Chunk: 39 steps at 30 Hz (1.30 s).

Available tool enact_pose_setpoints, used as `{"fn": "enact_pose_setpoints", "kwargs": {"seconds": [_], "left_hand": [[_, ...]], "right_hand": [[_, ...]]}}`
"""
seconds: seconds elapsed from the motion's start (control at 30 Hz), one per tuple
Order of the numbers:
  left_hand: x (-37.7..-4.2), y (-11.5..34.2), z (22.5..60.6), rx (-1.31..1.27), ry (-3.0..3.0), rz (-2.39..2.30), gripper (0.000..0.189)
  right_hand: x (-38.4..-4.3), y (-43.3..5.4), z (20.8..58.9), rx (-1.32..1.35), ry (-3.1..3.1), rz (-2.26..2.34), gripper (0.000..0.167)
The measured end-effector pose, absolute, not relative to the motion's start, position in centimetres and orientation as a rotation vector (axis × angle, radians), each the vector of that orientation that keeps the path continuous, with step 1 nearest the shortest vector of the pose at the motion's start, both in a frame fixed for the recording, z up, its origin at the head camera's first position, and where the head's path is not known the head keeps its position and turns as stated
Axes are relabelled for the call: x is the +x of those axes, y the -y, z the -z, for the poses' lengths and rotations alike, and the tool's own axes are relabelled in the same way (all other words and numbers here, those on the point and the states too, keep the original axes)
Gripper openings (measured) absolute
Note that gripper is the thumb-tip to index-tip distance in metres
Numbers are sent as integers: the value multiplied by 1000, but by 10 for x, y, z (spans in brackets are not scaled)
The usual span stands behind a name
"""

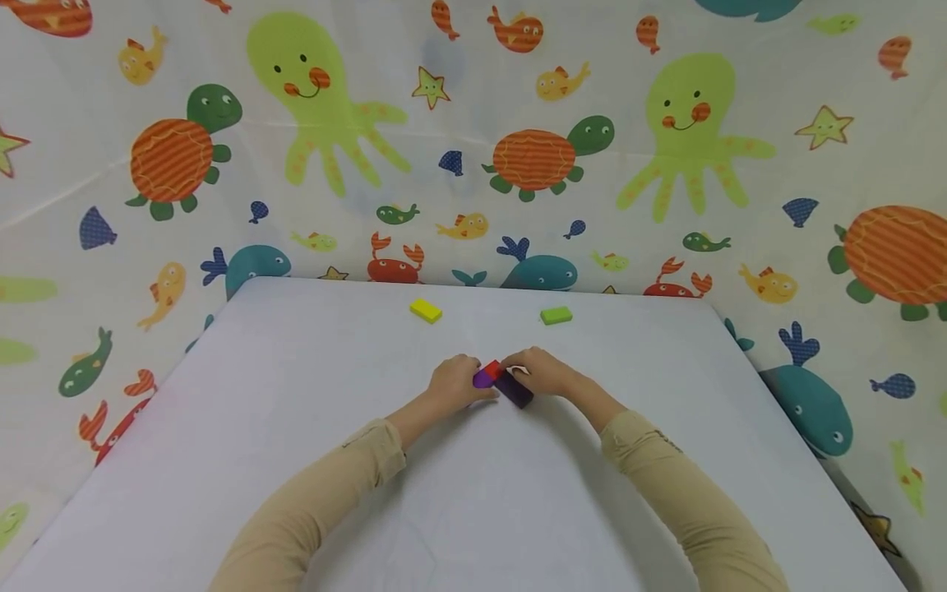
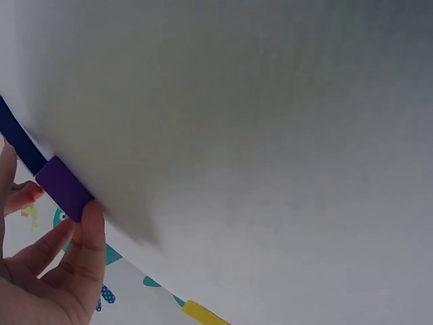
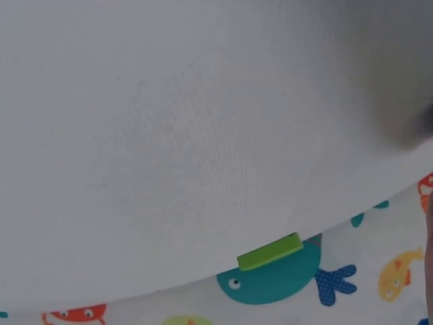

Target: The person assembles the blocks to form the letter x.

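Observation:
Over the middle of the white table, my left hand [image 1: 455, 383] grips a purple block [image 1: 484, 379]. Its fingertips press the block's end in the left wrist view, where the purple block [image 2: 65, 188] meets a dark blue block [image 2: 21, 143]. My right hand [image 1: 543, 372] holds the dark blue block [image 1: 514, 390], with fingertips also close to a small red block [image 1: 493, 369]. That red block sits where the purple and dark blue blocks come together. Fingers partly hide these contacts. Only a sliver of the right hand [image 3: 430, 261] shows in the right wrist view.
Toward the table's far edge lie a yellow block [image 1: 426, 311] and a green block [image 1: 556, 316], apart from each other. Behind the white table [image 1: 459, 510] hangs a cloth [image 1: 459, 66] printed with sea animals.

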<state>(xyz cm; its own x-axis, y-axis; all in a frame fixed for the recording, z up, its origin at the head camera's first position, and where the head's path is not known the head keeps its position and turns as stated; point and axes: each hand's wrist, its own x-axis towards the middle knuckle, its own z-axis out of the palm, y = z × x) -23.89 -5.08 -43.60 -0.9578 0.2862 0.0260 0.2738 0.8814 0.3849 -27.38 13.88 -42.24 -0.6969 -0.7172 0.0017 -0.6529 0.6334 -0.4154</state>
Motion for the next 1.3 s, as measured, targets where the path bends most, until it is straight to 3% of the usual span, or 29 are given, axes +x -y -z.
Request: {"fn": "enact_pose_setpoints", "kwargs": {"seconds": [0.57, 1.3], "left_hand": [[-222, 52, 431, 581, -3124, -520, 48], [-208, 30, 436, 930, -3077, -253, 59]], "right_hand": [[-272, -140, 426, -1000, -2876, 663, 28], [-275, -147, 427, -1011, -3058, 555, 26]]}}
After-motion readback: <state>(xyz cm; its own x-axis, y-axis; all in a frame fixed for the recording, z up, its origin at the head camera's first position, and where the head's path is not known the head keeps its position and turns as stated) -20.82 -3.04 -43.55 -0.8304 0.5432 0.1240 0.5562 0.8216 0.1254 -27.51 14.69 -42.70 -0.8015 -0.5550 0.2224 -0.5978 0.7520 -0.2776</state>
